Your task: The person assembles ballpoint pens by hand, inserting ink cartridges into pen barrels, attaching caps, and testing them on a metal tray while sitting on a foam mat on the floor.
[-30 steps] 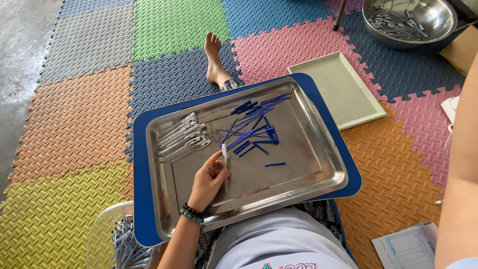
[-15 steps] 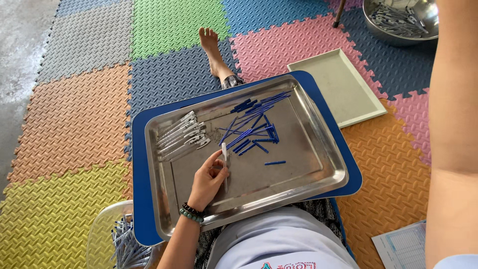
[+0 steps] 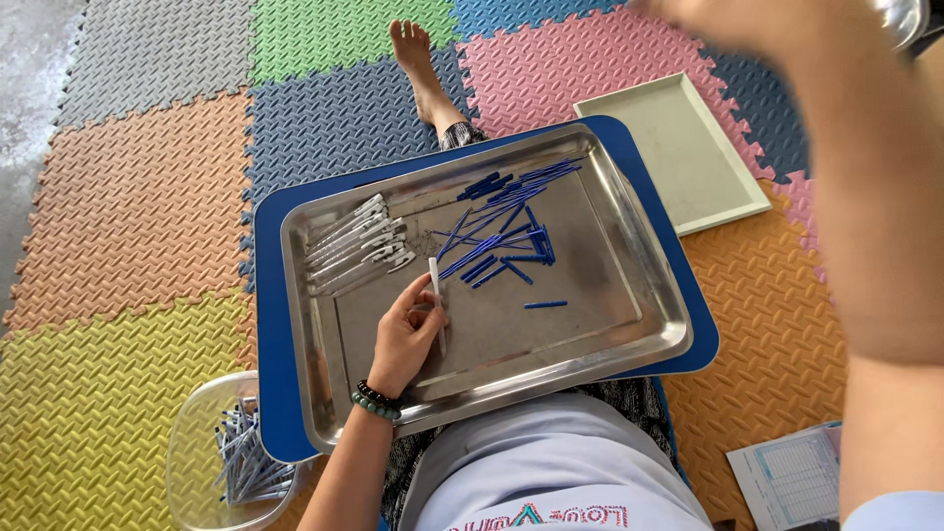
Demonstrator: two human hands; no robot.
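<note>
- Left hand (image 3: 408,334) pinching a white pen barrel (image 3: 436,295), grip closed on it, low over the steel tray (image 3: 649,344) on the lap.
- Blue refills (image 3: 501,236) just past the grip and a bit to its right; spare white barrels (image 3: 354,246) near its left.
- Clear tub (image 3: 246,457) of pens behind the grip, down on the floor mats.
- Right hand (image 3: 708,20) up high, far from the tray, too blurry to tell open or closed.
- Looks like the put-together step; next probably needs one blue refill picked up and lined up with the barrel.
- Since half a second ago: right arm swung further across; left grip the same.
</note>
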